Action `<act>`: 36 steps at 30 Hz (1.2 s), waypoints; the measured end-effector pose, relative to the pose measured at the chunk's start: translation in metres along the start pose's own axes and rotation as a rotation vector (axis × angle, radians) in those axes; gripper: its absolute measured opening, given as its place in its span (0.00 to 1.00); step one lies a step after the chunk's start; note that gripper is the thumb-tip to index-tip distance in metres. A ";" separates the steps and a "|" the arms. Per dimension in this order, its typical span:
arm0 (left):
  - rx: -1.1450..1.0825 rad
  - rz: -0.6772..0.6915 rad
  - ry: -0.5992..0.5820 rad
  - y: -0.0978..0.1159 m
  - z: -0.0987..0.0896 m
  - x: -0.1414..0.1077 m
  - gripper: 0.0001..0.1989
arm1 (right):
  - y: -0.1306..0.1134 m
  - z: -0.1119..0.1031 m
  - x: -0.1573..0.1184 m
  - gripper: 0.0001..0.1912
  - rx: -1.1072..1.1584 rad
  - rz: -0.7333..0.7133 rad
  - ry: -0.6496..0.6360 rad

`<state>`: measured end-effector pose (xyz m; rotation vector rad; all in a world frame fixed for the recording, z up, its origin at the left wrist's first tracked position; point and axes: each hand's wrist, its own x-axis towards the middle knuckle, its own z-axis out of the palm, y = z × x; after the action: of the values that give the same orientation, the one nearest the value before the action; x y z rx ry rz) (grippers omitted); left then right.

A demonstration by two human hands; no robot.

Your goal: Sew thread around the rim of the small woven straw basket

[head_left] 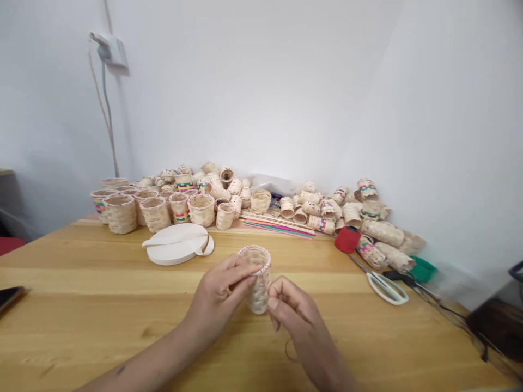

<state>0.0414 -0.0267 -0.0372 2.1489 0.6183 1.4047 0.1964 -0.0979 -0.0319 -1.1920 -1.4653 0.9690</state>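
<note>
A small woven basket stands upright between my hands, its rim wrapped with pink-red thread. My left hand pinches the rim from the left, thumb outside. Close against the basket's right side, my right hand has thumb and forefinger pressed together on a thin red thread. The thread runs up toward the rim and also trails below that hand in a loop. Whether a needle sits in those fingers, I cannot tell.
Behind lie a roll of white tape, several upright baskets, a pile of small baskets and coloured strips. To the right are a red thread spool, white-handled scissors and a green container. A phone lies left.
</note>
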 end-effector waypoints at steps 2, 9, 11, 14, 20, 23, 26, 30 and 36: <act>-0.004 0.002 0.013 0.000 -0.001 0.002 0.12 | -0.003 -0.001 -0.001 0.12 0.093 -0.004 -0.022; -0.011 -0.038 -0.018 0.004 0.000 0.003 0.10 | 0.003 0.001 -0.002 0.11 0.054 -0.251 0.246; -0.014 -0.026 -0.039 0.008 0.001 0.002 0.10 | 0.005 0.005 -0.002 0.09 -0.024 -0.351 0.318; -0.008 0.008 -0.035 0.010 0.002 0.001 0.11 | 0.006 0.009 -0.002 0.09 -0.160 -0.459 0.375; 0.137 0.117 0.063 0.000 -0.004 0.002 0.12 | 0.011 0.009 0.000 0.14 -0.201 -0.266 0.400; 0.218 0.157 0.094 -0.006 -0.008 0.003 0.12 | 0.018 0.008 0.002 0.17 -0.039 -0.075 0.225; 0.257 0.195 0.086 -0.006 -0.009 0.004 0.13 | 0.025 0.007 0.003 0.18 0.056 0.003 0.144; 0.283 0.238 0.071 -0.003 -0.008 0.004 0.13 | 0.022 0.005 -0.002 0.17 -0.035 -0.016 0.154; 0.192 0.180 0.040 -0.002 -0.002 0.003 0.10 | 0.006 0.003 -0.012 0.15 -0.176 -0.179 0.337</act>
<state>0.0403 -0.0232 -0.0359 2.3826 0.6092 1.5403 0.1951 -0.1081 -0.0406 -1.2563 -1.3757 0.4972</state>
